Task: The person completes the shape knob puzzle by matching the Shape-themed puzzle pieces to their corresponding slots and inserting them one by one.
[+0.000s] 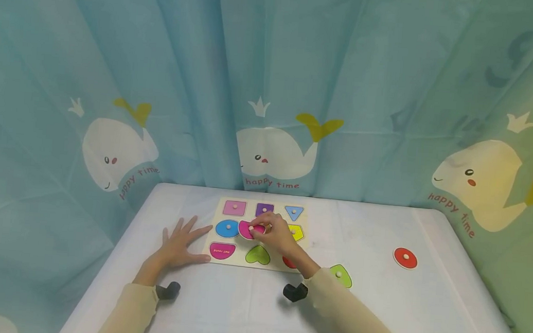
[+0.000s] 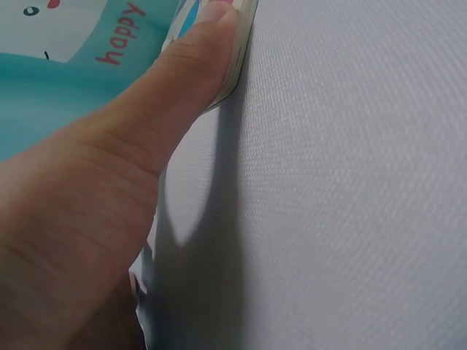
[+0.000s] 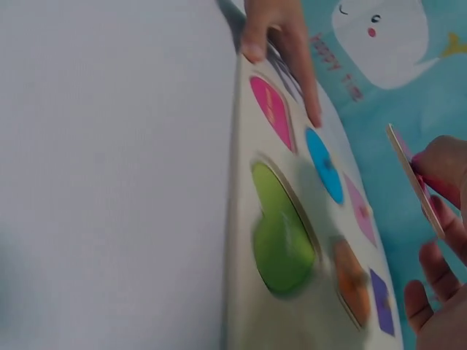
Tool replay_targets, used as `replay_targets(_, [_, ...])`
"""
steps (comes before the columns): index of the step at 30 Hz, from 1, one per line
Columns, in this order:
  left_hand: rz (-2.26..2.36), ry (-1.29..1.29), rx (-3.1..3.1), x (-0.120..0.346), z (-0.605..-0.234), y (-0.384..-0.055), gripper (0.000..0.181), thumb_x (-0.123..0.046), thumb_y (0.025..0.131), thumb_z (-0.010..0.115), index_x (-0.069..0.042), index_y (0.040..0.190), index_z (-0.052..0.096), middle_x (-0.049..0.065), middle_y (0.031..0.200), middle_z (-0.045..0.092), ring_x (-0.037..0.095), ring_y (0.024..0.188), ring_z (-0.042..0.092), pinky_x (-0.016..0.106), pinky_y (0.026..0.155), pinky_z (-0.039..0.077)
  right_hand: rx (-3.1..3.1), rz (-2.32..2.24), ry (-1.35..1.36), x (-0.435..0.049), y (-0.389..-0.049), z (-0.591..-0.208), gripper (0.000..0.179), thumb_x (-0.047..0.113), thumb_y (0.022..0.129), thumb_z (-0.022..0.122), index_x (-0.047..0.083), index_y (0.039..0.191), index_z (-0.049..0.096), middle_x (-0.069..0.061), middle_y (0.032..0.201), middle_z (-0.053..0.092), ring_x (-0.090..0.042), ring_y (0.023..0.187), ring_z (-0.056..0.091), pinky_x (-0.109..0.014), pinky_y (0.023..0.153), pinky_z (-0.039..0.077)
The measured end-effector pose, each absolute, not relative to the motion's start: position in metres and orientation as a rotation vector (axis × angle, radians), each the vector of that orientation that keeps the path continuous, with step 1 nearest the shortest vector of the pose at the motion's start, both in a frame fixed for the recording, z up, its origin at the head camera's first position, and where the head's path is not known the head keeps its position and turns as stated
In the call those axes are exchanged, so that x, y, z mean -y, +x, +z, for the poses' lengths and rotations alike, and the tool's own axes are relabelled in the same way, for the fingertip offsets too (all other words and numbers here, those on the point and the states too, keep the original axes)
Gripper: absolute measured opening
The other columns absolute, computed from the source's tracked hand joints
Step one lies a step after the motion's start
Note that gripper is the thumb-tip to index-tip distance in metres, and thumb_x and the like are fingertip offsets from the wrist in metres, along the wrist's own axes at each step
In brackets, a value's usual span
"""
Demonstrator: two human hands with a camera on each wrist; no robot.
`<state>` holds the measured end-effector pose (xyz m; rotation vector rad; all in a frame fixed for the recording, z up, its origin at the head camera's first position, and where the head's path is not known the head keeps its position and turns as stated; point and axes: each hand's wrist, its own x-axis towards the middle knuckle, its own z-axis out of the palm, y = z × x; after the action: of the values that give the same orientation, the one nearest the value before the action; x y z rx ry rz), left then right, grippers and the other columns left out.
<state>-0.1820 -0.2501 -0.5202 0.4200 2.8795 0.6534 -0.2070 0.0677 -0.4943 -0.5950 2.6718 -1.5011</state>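
Note:
A magenta half-round puzzle piece (image 1: 245, 230) hangs over the middle of the cream puzzle board (image 1: 240, 257), and my right hand (image 1: 278, 233) pinches it by its small knob. In the right wrist view this piece (image 3: 408, 171) is tilted, clear of the board. My left hand (image 1: 177, 247) lies with fingers spread at the board's left edge; its thumb (image 2: 193, 62) touches the board's near corner. Beside it is the magenta "Half round" recess (image 1: 222, 251). The green heart recess (image 1: 257, 254) has no knob. My right wrist partly hides the red recess (image 1: 288, 262).
Knobbed pieces sit in the board: blue oval (image 1: 227, 229), pink square (image 1: 234, 205), purple square (image 1: 265, 206), blue triangle (image 1: 294, 208), yellow pentagon (image 1: 298, 234) and an orange piece (image 3: 350, 281). A green piece (image 1: 343, 277) and a red round piece (image 1: 403, 263) lie on the white table.

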Motion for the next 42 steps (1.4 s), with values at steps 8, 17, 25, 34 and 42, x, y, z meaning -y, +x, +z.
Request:
replay_targets(8, [0.635,0.405,-2.876,0.25,-0.521,-0.184,0.096,-0.07,0.076,0.076,-0.029,0.157,0.044,0.019,0.17,0.017,0.056,0.152,0.0,0.082,0.109,-0.007,-2.639,-1.479,-0.698,-0.033,-0.201,-0.506,0.01,0.018,0.092,0.077,0.015,0.102,0.081,0.004,0.106,0.071,-0.015,0.101,0.059,-0.036,0.092,0.05])
replay_targets(17, [0.675,0.427,-2.864,0.25,-0.519,-0.185,0.093,-0.067,0.077,0.078,-0.027,0.156,0.047,0.023,0.169,0.017,0.058,0.151,0.0,0.084,0.107,-0.007,-2.658,-1.412,-0.749,-0.009,-0.198,-0.519,0.015,0.021,0.092,0.079,0.014,0.104,0.082,0.005,0.104,0.073,-0.011,0.1,0.057,-0.031,0.09,0.048])
replay_targets(25, [0.672,0.445,-2.883,0.252,-0.524,-0.185,0.091,-0.065,0.078,0.078,-0.027,0.155,0.048,0.023,0.168,0.018,0.059,0.151,0.001,0.085,0.106,-0.006,-2.749,-1.318,-0.86,0.006,-0.195,-0.528,0.011,0.016,0.089,0.08,0.012,0.1,0.082,0.004,0.096,0.078,-0.011,0.096,0.061,-0.032,0.091,0.043])
replay_targets(34, [0.674,0.45,-2.885,0.252,-0.526,-0.185,0.091,-0.067,0.078,0.077,-0.028,0.155,0.048,0.023,0.168,0.02,0.059,0.15,0.002,0.086,0.106,-0.006,-2.826,-1.228,-0.795,0.011,-0.19,-0.531,0.009,0.017,0.087,0.081,0.016,0.096,0.083,0.005,0.096,0.076,-0.015,0.097,0.055,-0.033,0.088,0.041])
replay_targets(42, [0.673,0.446,-2.892,0.25,-0.522,-0.184,0.09,-0.064,0.078,0.078,-0.026,0.154,0.048,0.024,0.167,0.021,0.06,0.15,0.003,0.086,0.105,-0.005,-2.842,-1.147,-0.732,0.011,-0.189,-0.532,0.011,0.023,0.088,0.08,0.019,0.098,0.083,0.004,0.102,0.07,-0.015,0.1,0.05,-0.035,0.09,0.042])
